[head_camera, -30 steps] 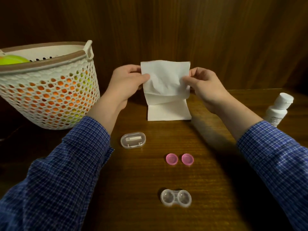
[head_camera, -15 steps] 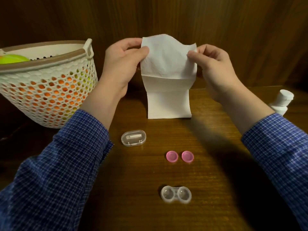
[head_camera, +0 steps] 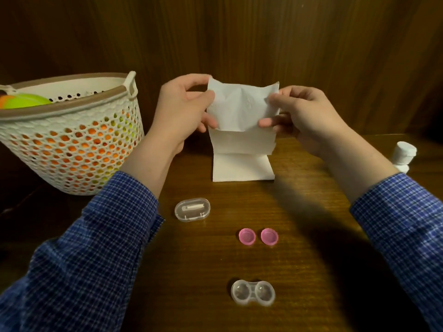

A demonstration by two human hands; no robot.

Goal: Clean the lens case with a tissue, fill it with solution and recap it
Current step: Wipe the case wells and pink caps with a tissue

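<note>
Both hands hold a white tissue (head_camera: 242,109) up above the far part of the table (head_camera: 299,212), toward 12 o'clock from the lens case (head_camera: 253,293). The left hand (head_camera: 184,111) pinches the tissue's left edge: its thumb lies on the near face near the top corner, and its other fingers (head_camera: 211,122) curl behind and under the fold. The right hand (head_camera: 304,116) pinches the right edge the same way, thumb on the near face, one fingertip showing at the lower fold. The tissue hangs folded in steps, and its lowest panel rests on the table.

The lens case, clear and with both wells uncapped, lies on the table at 6 o'clock from the tissue, well apart from both hands. Two pink caps (head_camera: 258,237) lie side by side between the case and the tissue, open sides up. A small clear box (head_camera: 192,209) sits at 10 o'clock from the caps, just beside the left sleeve (head_camera: 96,248). A white bottle (head_camera: 236,155) stands at the table's right edge, at 3 o'clock from the tissue, partly hidden by the right forearm. A perforated basket (head_camera: 72,149) stands at 9 o'clock.
</note>
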